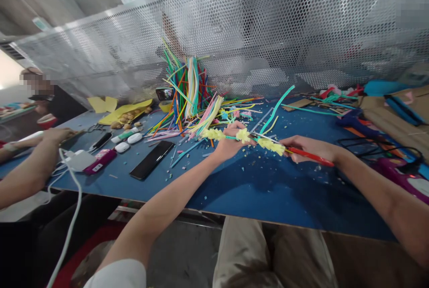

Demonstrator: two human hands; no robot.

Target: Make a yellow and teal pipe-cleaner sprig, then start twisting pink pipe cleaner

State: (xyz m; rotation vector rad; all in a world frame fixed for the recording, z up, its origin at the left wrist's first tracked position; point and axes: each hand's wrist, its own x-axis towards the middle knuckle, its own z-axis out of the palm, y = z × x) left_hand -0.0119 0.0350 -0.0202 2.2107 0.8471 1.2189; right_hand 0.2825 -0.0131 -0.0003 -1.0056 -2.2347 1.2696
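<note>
My left hand (231, 144) is closed on a pipe-cleaner stem bearing fluffy yellow clusters (214, 134) that stick out on both sides of my fingers. A long turquoise pipe cleaner (277, 108) slants up from near the stem. My right hand (306, 146) is wrapped round a slim tool with a red handle (313, 157); its working end lies by the right-hand yellow cluster (272, 146), and whether it is pliers or cutters I cannot tell. Pink and blue pipe-cleaner pieces (236, 113) lie just behind my left hand.
Loose pipe cleaners (192, 86) stand bunched before a perforated metal screen (214, 33). A black phone (152, 159), a purple power strip (99, 161) and a white cable (72, 171) lie left. Another person's hand (58, 135) works farther left. Cardboard (392, 109) and cords lie right.
</note>
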